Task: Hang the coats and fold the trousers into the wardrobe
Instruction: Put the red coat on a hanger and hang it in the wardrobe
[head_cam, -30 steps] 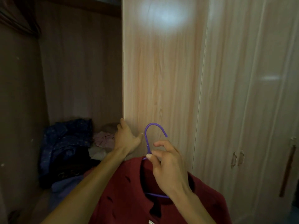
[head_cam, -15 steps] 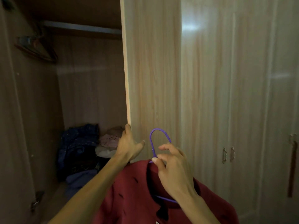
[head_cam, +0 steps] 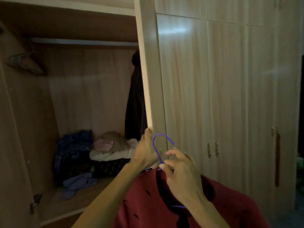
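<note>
Hanger (head_cam: pixel 158 149) upright, hook opening rightward, right hand (head_cam: pixel 181 176) pinching neck.

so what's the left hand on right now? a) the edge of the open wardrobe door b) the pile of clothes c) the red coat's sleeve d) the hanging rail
a: the left hand grips the edge of the open wardrobe door, while the right hand pinches the purple hanger carrying the red coat.
</note>
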Demonstrator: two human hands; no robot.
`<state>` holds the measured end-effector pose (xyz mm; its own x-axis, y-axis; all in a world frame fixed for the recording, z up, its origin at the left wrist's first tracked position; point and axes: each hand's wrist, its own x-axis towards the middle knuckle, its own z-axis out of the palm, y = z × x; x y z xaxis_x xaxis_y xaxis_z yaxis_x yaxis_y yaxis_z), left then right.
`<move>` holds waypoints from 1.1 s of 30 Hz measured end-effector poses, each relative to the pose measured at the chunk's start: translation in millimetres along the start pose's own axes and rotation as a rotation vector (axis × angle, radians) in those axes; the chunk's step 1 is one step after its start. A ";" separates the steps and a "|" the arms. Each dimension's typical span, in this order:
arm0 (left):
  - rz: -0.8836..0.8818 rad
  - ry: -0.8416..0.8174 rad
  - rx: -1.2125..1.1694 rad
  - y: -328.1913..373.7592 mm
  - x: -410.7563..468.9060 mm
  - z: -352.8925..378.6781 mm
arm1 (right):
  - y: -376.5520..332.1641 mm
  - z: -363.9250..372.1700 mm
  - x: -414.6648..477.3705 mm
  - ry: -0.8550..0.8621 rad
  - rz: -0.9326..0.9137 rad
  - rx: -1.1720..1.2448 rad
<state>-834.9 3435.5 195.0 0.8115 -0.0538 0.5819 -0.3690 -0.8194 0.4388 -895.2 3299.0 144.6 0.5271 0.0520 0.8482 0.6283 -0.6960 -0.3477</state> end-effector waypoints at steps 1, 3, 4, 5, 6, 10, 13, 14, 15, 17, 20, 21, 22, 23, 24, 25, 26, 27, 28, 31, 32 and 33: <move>0.037 -0.025 -0.008 6.9 -0.1 4.5 | 2.7 -5.9 -0.3 -0.007 0.008 -0.009; 0.100 -0.085 0.004 18.8 1.5 14.9 | 7.5 -18.4 -0.8 -0.005 0.021 -0.026; 0.126 -0.108 0.027 25.7 3.1 18.9 | 9.7 -24.7 -0.5 0.003 0.027 -0.029; 0.155 -0.119 0.057 32.7 5.1 22.3 | 11.5 -30.9 0.1 0.010 0.033 -0.033; 0.177 -0.122 0.082 40.2 6.7 24.7 | 13.1 -36.7 0.5 0.016 0.036 -0.038; 0.243 -0.129 0.084 59.4 12.3 26.3 | 21.9 -54.3 2.7 0.051 0.063 -0.060; 0.238 -0.119 0.049 53.7 14.7 26.5 | 26.1 -58.6 5.3 0.057 0.087 -0.083; 0.229 -0.115 0.049 51.1 14.7 25.3 | 26.1 -59.0 6.4 0.060 0.092 -0.082; 0.222 -0.107 0.055 47.4 15.1 23.2 | 25.7 -58.7 7.9 0.065 0.091 -0.076; 0.206 -0.102 0.075 37.5 15.9 16.0 | 21.7 -57.4 10.8 0.068 0.076 -0.067; 0.212 -0.067 0.080 23.3 13.0 -2.6 | 13.9 -52.9 17.3 0.071 0.052 -0.047; 0.225 -0.043 0.077 20.2 10.0 -9.6 | 11.1 -50.9 20.7 0.071 0.044 -0.035; 0.238 -0.022 0.073 18.3 6.0 -17.2 | 8.1 -48.4 24.5 0.067 0.031 -0.025; 0.241 -0.006 0.071 16.8 1.4 -24.6 | 5.1 -45.5 28.7 0.059 0.016 -0.018; 0.235 0.002 0.069 15.3 -3.4 -32.2 | 1.8 -42.2 33.2 0.051 -0.002 -0.014; 0.221 0.002 0.066 12.5 -7.9 -38.9 | -0.9 -38.1 37.6 0.048 -0.019 -0.010; 0.204 -0.004 0.062 8.5 -11.7 -44.6 | -3.3 -33.6 42.1 0.046 -0.030 -0.002; 0.189 -0.011 0.059 3.9 -15.6 -49.6 | -5.3 -28.4 46.8 0.040 -0.034 0.012; 0.177 -0.018 0.064 -1.2 -19.4 -54.1 | -7.0 -22.3 51.3 0.033 -0.037 0.027; 0.173 0.000 0.111 -18.3 -27.4 -65.2 | -13.9 -1.9 63.8 0.023 -0.063 0.064; 0.173 0.005 0.111 -24.1 -29.1 -69.0 | -17.6 4.5 67.6 0.021 -0.076 0.073; 0.174 0.011 0.108 -29.1 -30.6 -73.3 | -21.6 10.8 71.6 0.021 -0.091 0.082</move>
<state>-882.1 3502.8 214.6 0.7344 -0.1943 0.6503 -0.4521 -0.8547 0.2553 -864.8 3325.5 208.6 0.4540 0.0964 0.8858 0.7181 -0.6281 -0.2997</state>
